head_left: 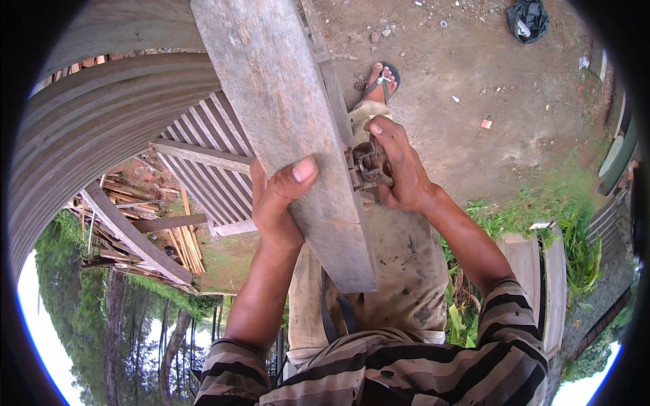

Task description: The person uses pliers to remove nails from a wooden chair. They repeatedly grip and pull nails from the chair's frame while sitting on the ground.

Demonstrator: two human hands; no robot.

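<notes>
A long, weathered grey wooden board [277,95] runs from the top of the view down over my lap. My left hand [284,210] grips it from its left side, thumb lying on the face and the other fingers mostly hidden. My right hand [399,162] is closed on a rusty brown metal fitting [364,165] at the board's right edge, thumb up, some fingers hidden. I cannot make out whether the fitting is fixed to the board. A narrower timber [333,88] shows behind the board's right edge.
Slatted wooden panels [203,169] and a ribbed grey structure [115,95] are at the left, with stacked sticks [189,250] below. My sandalled foot [379,81] is on dirt ground [440,135]. A black bag [527,20] lies top right. Plants [582,264] and curved planks [552,291] are at the right.
</notes>
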